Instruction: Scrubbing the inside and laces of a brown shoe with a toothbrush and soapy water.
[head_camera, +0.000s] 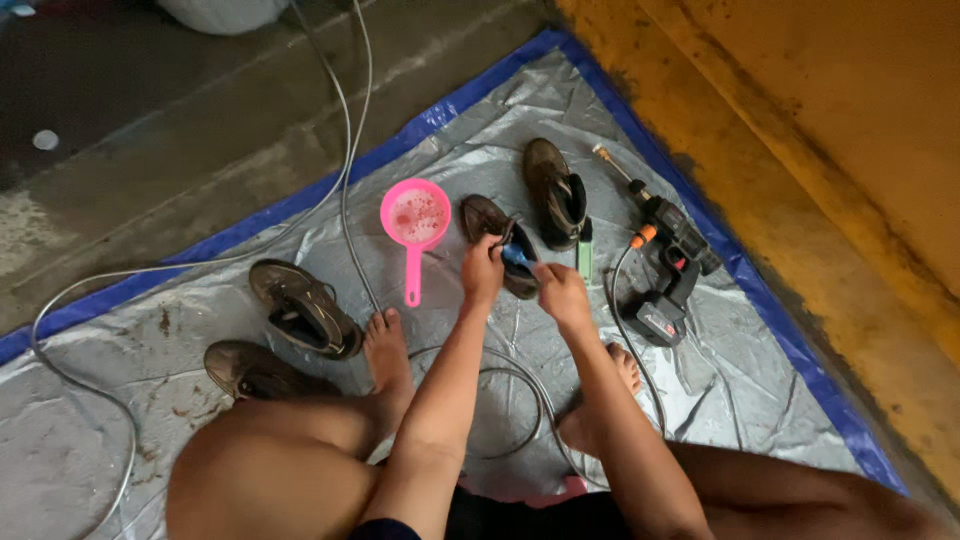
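Note:
A dirty brown sandal (487, 218) lies on the silver tarp (440, 150) in front of me. My left hand (482, 268) grips its near edge. My right hand (560, 288) holds a small blue brush (517, 256) against the sandal's inner side. A second sandal (555, 192) of the same kind lies just beyond, to the right. A pink scoop (415, 218) with soapy water sits to the left of the held sandal.
Two more brown sandals (303, 305) (255, 370) lie at the left by my bare foot (385, 350). A battery-powered spray gun (665, 260) lies at the right. A grey hose (345, 130) loops across the tarp. Concrete floor lies beyond; an orange wall (800, 120) rises at the right.

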